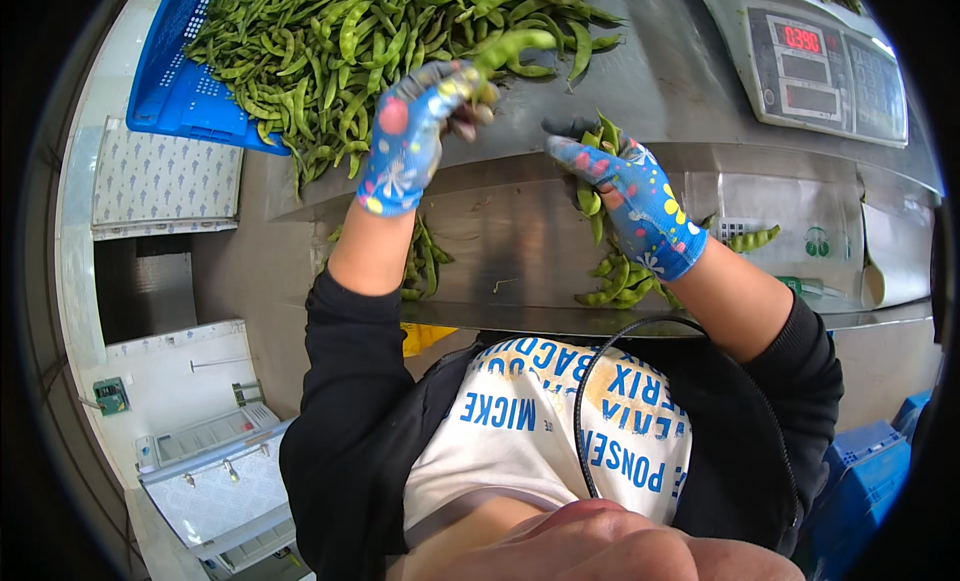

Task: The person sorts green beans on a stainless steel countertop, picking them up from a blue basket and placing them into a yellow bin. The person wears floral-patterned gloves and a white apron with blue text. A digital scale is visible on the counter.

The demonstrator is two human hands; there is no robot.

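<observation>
My left hand (420, 127), in a blue flower-print glove with dark fingertips, grips a green bean pod (517, 48) at one end. The pod points up and right, over the front of a large heap of bean pods (330, 48). A small bunch of pods (592, 194) is held in my right hand (630, 198), gloved alike, over the near part of the steel worktop (495, 228). Below my right hand lies a small pile of pods (622, 281). Another small pile (427, 258) lies partly hidden behind my left forearm.
A blue plastic crate (195, 104) lies tipped at the heap's left. At the upper right stands a digital scale (817, 70) with lit red digits. Clear printed plastic bags (795, 213) lie right of my right hand, a loose pod (754, 239) on them. Blue crates (862, 476) stand lower right.
</observation>
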